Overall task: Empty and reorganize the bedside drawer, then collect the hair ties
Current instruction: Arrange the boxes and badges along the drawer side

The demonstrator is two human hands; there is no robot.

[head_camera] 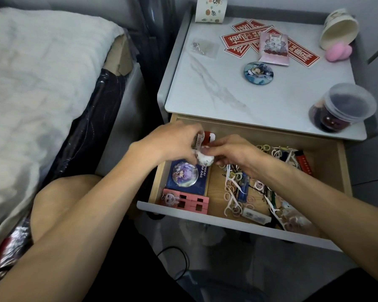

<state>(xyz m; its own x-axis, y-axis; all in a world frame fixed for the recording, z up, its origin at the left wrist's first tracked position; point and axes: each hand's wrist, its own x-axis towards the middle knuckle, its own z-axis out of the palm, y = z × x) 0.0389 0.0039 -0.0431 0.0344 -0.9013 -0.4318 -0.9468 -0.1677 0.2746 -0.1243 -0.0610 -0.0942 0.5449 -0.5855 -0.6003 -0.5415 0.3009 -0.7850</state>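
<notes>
The bedside drawer (231, 223) stands pulled open below the marble-look nightstand top (238, 92). Over its back left corner my left hand (172, 140) and my right hand (231, 150) meet, both pinching a small white crumpled item (205, 159); a red-and-white packet (205, 136) shows behind my left fingers. Several small pastel hair ties (234, 199) lie scattered in the drawer's right half among white floss picks (229, 209). A blue box with a round badge (184, 174) and a pink card holder (188, 200) fill the left half.
On the nightstand top lie red paper strips (301, 52), a pink card (273, 47), a round badge (258, 72), a clear lidded tub (345, 105), two paper cups (210, 9) and a pink sponge (338, 51). The bed (37, 79) is to the left.
</notes>
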